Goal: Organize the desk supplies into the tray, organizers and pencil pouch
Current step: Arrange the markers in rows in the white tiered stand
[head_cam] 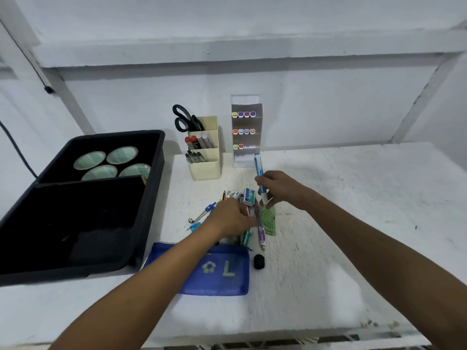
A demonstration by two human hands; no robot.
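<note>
Above the loose heap of pens and small boxes (pixel 249 213), right hand (pixel 280 188) pinching a light-blue plastic pen (pixel 259 176) upright — likely bound for the cream tiered organizer (pixel 204 157) — left hand (pixel 232 218) reaching in, grip unclear.

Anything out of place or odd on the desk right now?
Mostly the loose pile of pens and small boxes in mid-desk, unsorted. A small black object lies alone beside the blue pouch. Nothing looks spilled or broken.
</note>
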